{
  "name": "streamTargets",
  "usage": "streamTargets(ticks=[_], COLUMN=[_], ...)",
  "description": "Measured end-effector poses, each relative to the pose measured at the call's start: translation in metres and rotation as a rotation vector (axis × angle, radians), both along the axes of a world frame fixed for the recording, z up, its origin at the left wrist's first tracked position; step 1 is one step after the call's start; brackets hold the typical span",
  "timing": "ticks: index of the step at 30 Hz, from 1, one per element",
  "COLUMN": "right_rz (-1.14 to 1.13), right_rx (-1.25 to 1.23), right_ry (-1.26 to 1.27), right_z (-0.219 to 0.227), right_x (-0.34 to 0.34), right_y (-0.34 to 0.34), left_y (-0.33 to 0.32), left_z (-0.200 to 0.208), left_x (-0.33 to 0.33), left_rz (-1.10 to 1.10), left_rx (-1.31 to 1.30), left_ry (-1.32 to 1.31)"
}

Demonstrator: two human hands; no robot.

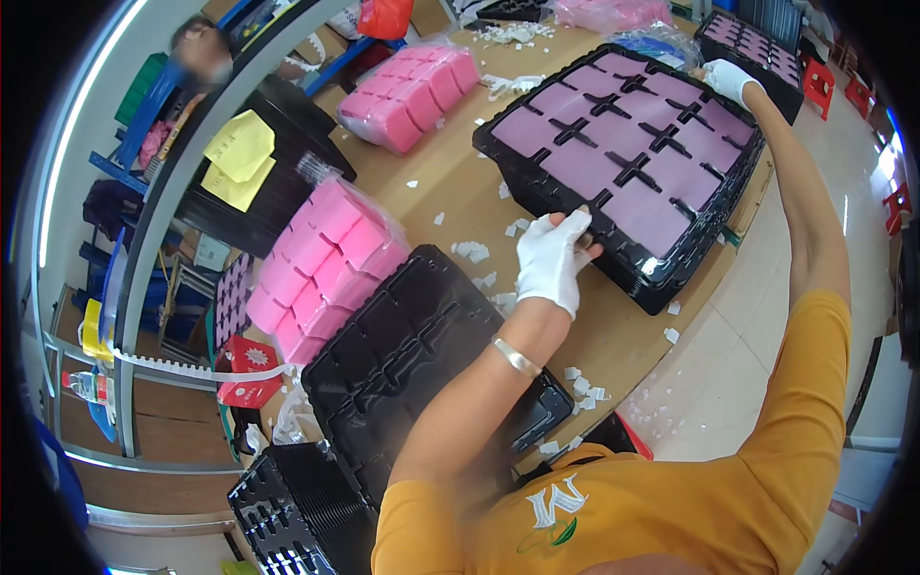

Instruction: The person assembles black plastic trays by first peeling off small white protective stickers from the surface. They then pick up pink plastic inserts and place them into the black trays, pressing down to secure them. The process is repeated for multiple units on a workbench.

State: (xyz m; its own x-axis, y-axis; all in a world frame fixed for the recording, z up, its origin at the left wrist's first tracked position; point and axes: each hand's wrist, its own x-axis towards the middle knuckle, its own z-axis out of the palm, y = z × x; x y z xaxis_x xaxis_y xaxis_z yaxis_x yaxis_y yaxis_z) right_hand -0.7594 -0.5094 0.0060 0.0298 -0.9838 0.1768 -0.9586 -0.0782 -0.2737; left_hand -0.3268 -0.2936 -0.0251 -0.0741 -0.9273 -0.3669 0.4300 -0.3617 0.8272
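Observation:
A deep black plastic tray (pixel 613 230), or a stack of them, stands near the table's right edge. Flat purple-pink foam pads (pixel 565 110) fill its compartments, set apart by black cross-shaped ribs. My left hand (pixel 556 259), in a white glove with bare fingertips showing, grips the tray's near left rim. At the far right corner my right hand (pixel 730 82), also gloved, holds the rim with its fingers bent over it; some fingertips are hidden. An empty black tray (pixel 383 355) lies beneath my left forearm.
Plastic-wrapped pink foam blocks (pixel 326 259) stand to the left, with another wrapped pack (pixel 412 91) farther back. White scraps (pixel 470 251) litter the brown table (pixel 446 192). A second filled tray (pixel 752 57) stands beyond my right hand. Stacked black trays (pixel 297 508) stand at lower left.

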Motion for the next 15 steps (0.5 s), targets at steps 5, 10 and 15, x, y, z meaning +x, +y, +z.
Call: streamTargets(ticks=[5,10,15], right_rz=[-0.035,-0.074,-0.145], right_rx=[0.006,0.045,-0.03], right_ry=[0.055,0.112,0.255], right_z=[0.005,0.003,0.009], right_x=[-0.005,-0.008,0.023], right_y=[-0.004,-0.002,-0.023], left_y=[-0.002,-0.008,-0.012], left_z=[-0.001,-0.011,-0.022], left_x=[-0.024,-0.023,0.004], left_rz=[-0.031,-0.08,-0.192], left_rx=[0.036,0.058,-0.017], left_ry=[-0.01,-0.085,-0.107])
